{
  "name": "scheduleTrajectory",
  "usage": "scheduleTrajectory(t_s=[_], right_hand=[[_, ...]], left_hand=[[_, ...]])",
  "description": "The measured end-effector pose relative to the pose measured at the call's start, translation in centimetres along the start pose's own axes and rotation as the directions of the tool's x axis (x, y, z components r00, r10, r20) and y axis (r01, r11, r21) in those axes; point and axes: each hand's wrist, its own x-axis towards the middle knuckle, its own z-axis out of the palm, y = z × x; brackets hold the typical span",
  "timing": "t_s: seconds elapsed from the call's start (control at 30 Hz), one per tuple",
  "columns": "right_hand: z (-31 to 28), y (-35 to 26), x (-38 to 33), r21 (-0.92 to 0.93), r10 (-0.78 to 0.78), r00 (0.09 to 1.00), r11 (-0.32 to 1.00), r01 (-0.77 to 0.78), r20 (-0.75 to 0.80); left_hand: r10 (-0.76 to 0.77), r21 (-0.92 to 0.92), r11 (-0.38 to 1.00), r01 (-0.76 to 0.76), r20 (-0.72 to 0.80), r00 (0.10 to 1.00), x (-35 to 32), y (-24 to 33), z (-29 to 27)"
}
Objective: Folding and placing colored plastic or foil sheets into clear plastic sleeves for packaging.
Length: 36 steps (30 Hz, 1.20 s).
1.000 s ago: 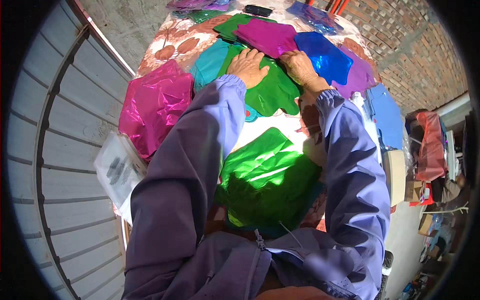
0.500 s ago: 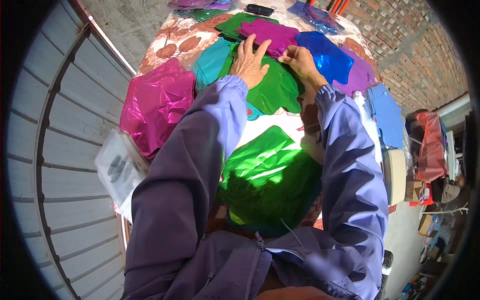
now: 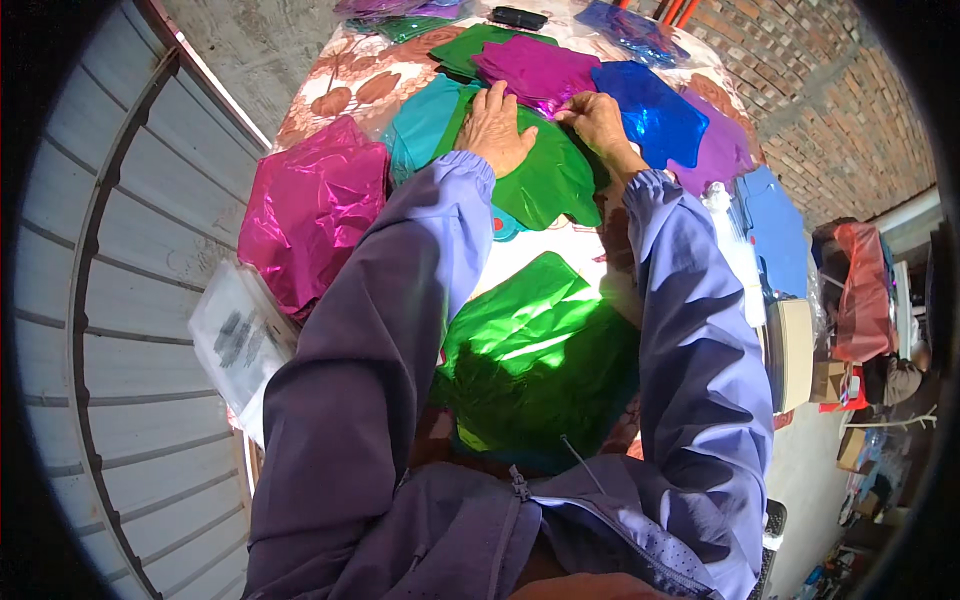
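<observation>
Under the left hand (image 3: 496,130), fingers slightly spread, a green sheet (image 3: 548,182) lies on the table (image 3: 375,75); the right hand (image 3: 598,121) bends its fingers by a magenta sheet (image 3: 538,68), pinching what, I cannot tell; a blue sheet (image 3: 655,118) lies alongside.

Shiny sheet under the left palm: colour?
Green. That shiny, wavy-edged sheet shows best in the head view.
</observation>
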Motion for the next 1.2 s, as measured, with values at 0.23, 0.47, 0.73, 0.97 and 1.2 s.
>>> scheduleTrajectory(t_s=[0.23, 0.47, 0.73, 0.97, 1.2], right_hand=[[-0.3, 0.2, 0.5, 0.032, 0.096, 0.995, 0.995, -0.096, 0.011], [0.7, -0.6, 0.4, -0.031, -0.168, 0.981, 0.986, 0.166, -0.098], [-2.3, -0.3, -1.3, -0.131, -0.264, 0.964, 0.955, 0.267, 0.041], [-3.3, 0.7, -1.7, -0.086, -0.131, 0.974, 0.985, 0.149, 0.182], [-4.0, 0.5, -1.5, -0.158, -0.16, 0.979, 0.971, 0.18, 0.129]], left_hand=[[0.051, 0.017, 0.999, -0.05, -0.026, 0.998, 0.1, -0.2, 0.2], [0.043, -0.004, 0.999, -0.043, 0.015, 0.999, 0.1, -0.1, 0.0], [0.024, -0.003, 1.0, -0.024, -0.028, 0.999, 0.1, -0.3, 0.4], [0.042, -0.032, 0.999, -0.042, -0.018, 0.999, 0.3, -0.1, 0.4], [0.051, 0.004, 0.999, -0.051, -0.081, 0.995, 0.2, -0.5, 0.8]])
